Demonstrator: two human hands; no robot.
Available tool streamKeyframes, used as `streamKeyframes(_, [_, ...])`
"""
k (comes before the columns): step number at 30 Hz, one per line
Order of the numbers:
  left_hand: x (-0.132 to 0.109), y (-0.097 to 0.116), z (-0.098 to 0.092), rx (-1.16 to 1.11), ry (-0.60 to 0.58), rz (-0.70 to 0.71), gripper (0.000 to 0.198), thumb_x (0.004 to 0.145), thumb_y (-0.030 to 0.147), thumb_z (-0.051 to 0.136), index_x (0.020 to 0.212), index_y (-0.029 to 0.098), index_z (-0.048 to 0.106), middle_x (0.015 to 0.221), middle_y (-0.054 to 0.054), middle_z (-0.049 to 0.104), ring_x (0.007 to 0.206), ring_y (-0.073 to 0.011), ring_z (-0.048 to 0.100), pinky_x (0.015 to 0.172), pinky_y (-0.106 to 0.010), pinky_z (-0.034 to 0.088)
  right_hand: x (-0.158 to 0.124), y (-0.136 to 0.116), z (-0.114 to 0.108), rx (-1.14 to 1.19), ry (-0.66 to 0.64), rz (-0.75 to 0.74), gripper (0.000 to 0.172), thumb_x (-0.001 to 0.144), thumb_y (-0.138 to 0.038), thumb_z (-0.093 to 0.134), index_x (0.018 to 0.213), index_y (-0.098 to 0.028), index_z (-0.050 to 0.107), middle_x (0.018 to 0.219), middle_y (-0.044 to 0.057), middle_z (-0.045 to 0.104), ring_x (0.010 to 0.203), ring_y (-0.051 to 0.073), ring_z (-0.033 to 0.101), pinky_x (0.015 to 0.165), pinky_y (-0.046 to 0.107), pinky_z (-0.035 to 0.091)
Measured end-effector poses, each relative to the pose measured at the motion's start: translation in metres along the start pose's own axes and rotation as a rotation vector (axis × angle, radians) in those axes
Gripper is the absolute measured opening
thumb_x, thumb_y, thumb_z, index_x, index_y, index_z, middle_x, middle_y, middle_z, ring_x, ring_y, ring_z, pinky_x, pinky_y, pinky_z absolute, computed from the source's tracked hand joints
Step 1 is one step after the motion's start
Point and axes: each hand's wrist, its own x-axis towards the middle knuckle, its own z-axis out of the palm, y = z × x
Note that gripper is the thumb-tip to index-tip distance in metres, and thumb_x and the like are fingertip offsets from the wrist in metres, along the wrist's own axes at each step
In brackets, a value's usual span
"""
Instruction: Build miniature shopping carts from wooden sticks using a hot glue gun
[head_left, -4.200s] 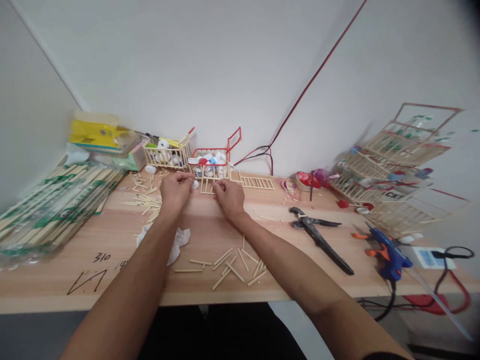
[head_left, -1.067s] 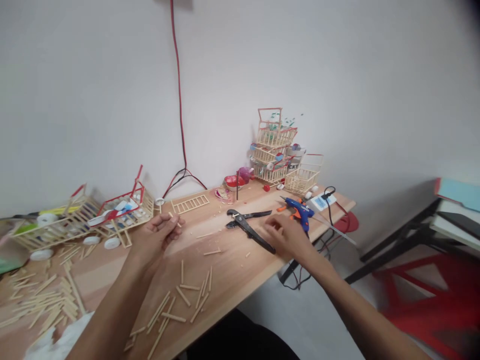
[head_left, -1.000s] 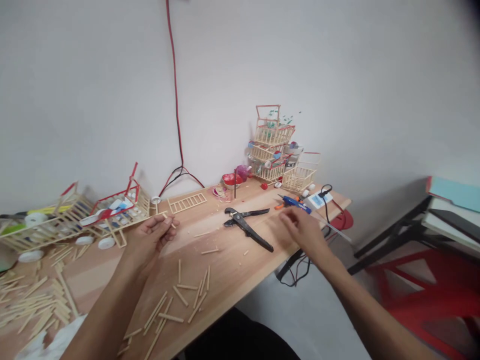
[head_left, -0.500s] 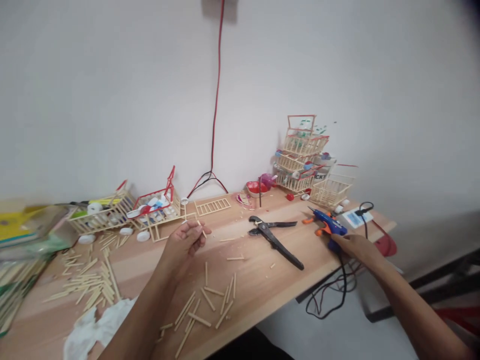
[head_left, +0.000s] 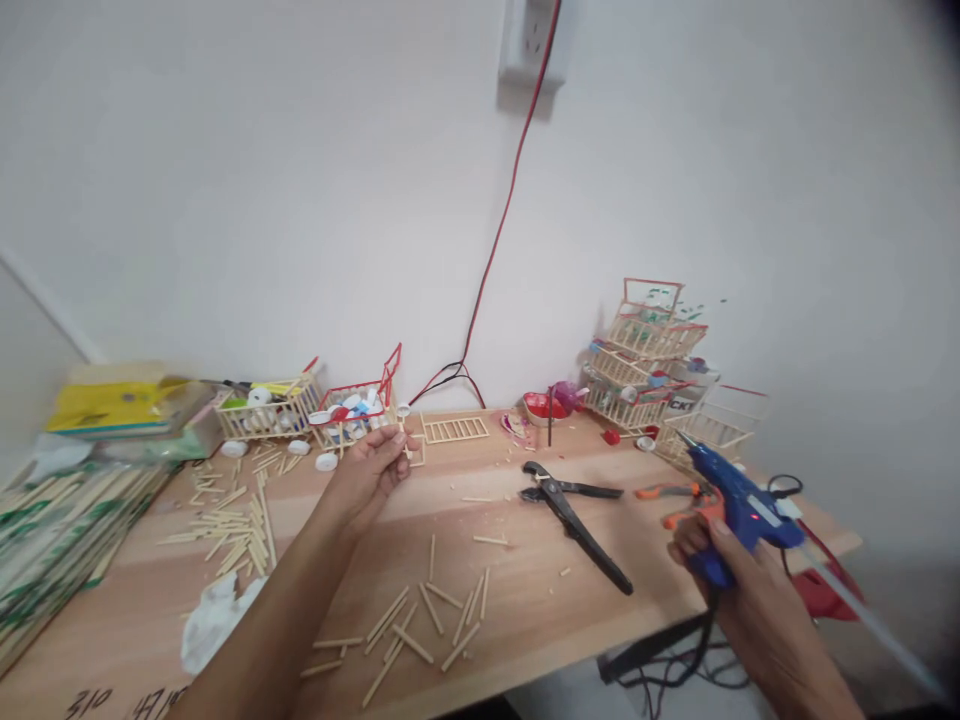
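At the right of the frame, my right hand (head_left: pixel 739 580) is gripping the blue glue gun (head_left: pixel 742 500), my fingers wrapping around its handle; its nozzle is pointing toward the upper left and a clear glue stick (head_left: pixel 874 625) is trailing from its back end toward the lower right corner. Whether I am pressing the trigger, I cannot tell. Left of centre, my left hand (head_left: pixel 371 470) is pinching a short wooden stick (head_left: pixel 408 443) between thumb and fingers. Just beyond it, a ladder-like panel (head_left: pixel 455 438) is lying flat near the wall. Between my hands, black pliers (head_left: pixel 574 515) are resting on the wooden table (head_left: pixel 525 620), their handles spreading apart. Loose cut sticks (head_left: pixel 412 645) are lying scattered at the lower centre. Behind my left hand, a red-rimmed stick cart (head_left: pixel 352 388) is holding white and coloured caps (head_left: pixel 365 408).
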Motion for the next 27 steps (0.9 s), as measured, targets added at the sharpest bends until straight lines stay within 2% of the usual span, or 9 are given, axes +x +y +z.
streamKeyframes(2, [-0.001, 0.009, -0.003, 0.023, -0.005, 0.006, 0.035, 0.056, 0.022, 0.089, 0.084, 0.012, 0.070, 0.075, -0.003, 0.070, 0.053, -0.0047, 0.054, 0.054, -0.016, 0.046, -0.007, -0.011, 0.029, 0.142, -0.181, 0.117, 0.038, 0.074, -0.061, 0.065, 0.075, -0.025, 0.053, 0.066, 0.000, 0.045, 0.058, 0.016, 0.047, 0.053, 0.031, 0.046])
streamKeyframes(4, [-0.002, 0.015, -0.008, 0.063, -0.016, 0.016, 0.038, 0.055, 0.024, 0.090, 0.086, 0.011, 0.071, 0.076, -0.004, 0.070, 0.055, -0.0052, 0.055, 0.055, -0.016, 0.046, -0.015, -0.020, 0.059, 0.121, -0.381, 0.213, 0.042, 0.075, -0.062, 0.066, 0.078, -0.022, 0.057, 0.067, 0.002, 0.050, 0.059, 0.015, 0.048, 0.053, 0.030, 0.045])
streamKeyframes(6, [-0.002, 0.017, -0.017, 0.091, -0.018, 0.034, 0.039, 0.055, 0.028, 0.090, 0.085, 0.011, 0.071, 0.075, -0.004, 0.070, 0.054, -0.0054, 0.054, 0.054, -0.016, 0.046, -0.022, -0.028, 0.088, 0.072, -0.517, 0.238, 0.042, 0.077, -0.059, 0.067, 0.082, -0.018, 0.060, 0.071, 0.003, 0.054, 0.062, 0.014, 0.050, 0.055, 0.027, 0.043])
streamKeyframes(11, [0.000, 0.014, -0.042, 0.116, 0.012, 0.124, 0.034, 0.059, 0.033, 0.088, 0.079, 0.012, 0.070, 0.077, -0.003, 0.069, 0.053, -0.0042, 0.052, 0.052, -0.016, 0.042, -0.024, -0.052, 0.160, 0.183, -0.809, 0.060, 0.043, 0.087, -0.057, 0.057, 0.100, -0.017, 0.064, 0.083, 0.006, 0.063, 0.061, 0.013, 0.052, 0.057, 0.027, 0.041])
streamKeyframes(15, [-0.001, 0.012, -0.048, 0.150, 0.008, 0.181, 0.031, 0.068, 0.037, 0.082, 0.083, 0.014, 0.068, 0.074, -0.001, 0.067, 0.049, -0.0034, 0.048, 0.048, -0.016, 0.036, -0.015, -0.041, 0.200, 0.324, -1.016, -0.087, 0.044, 0.092, -0.056, 0.048, 0.103, -0.017, 0.065, 0.098, 0.011, 0.065, 0.065, 0.013, 0.056, 0.056, 0.026, 0.041])
streamKeyframes(18, [-0.002, 0.009, -0.047, 0.167, 0.019, 0.165, 0.032, 0.071, 0.038, 0.080, 0.089, 0.014, 0.069, 0.072, 0.000, 0.065, 0.049, -0.0039, 0.048, 0.049, -0.017, 0.035, -0.009, -0.016, 0.210, 0.350, -1.029, -0.074, 0.041, 0.094, -0.052, 0.047, 0.099, -0.016, 0.065, 0.094, 0.011, 0.065, 0.067, 0.014, 0.058, 0.059, 0.026, 0.045])
streamKeyframes(21, [-0.001, 0.003, -0.043, 0.234, 0.032, 0.133, 0.032, 0.070, 0.037, 0.080, 0.091, 0.014, 0.070, 0.072, -0.001, 0.066, 0.050, -0.0049, 0.048, 0.049, -0.019, 0.034, -0.007, 0.003, 0.211, 0.312, -0.940, -0.007, 0.038, 0.091, -0.051, 0.052, 0.096, -0.015, 0.063, 0.088, 0.009, 0.064, 0.066, 0.013, 0.056, 0.058, 0.025, 0.045])
streamKeyframes(24, [-0.002, -0.001, -0.039, 0.332, 0.066, 0.134, 0.028, 0.071, 0.037, 0.078, 0.086, 0.014, 0.070, 0.073, -0.002, 0.067, 0.049, -0.0055, 0.047, 0.049, -0.020, 0.033, -0.006, 0.008, 0.209, 0.152, -0.836, 0.044, 0.045, 0.085, -0.057, 0.057, 0.095, -0.014, 0.062, 0.079, 0.006, 0.061, 0.059, 0.011, 0.050, 0.050, 0.023, 0.039])
streamKeyframes(27, [-0.004, -0.001, -0.035, 0.427, 0.105, 0.161, 0.022, 0.071, 0.035, 0.076, 0.080, 0.015, 0.071, 0.063, 0.000, 0.064, 0.049, -0.0064, 0.046, 0.049, -0.020, 0.034, -0.006, 0.006, 0.207, -0.083, -0.736, 0.011, 0.051, 0.081, -0.061, 0.060, 0.093, -0.011, 0.063, 0.068, 0.003, 0.057, 0.052, 0.010, 0.043, 0.047, 0.022, 0.033])
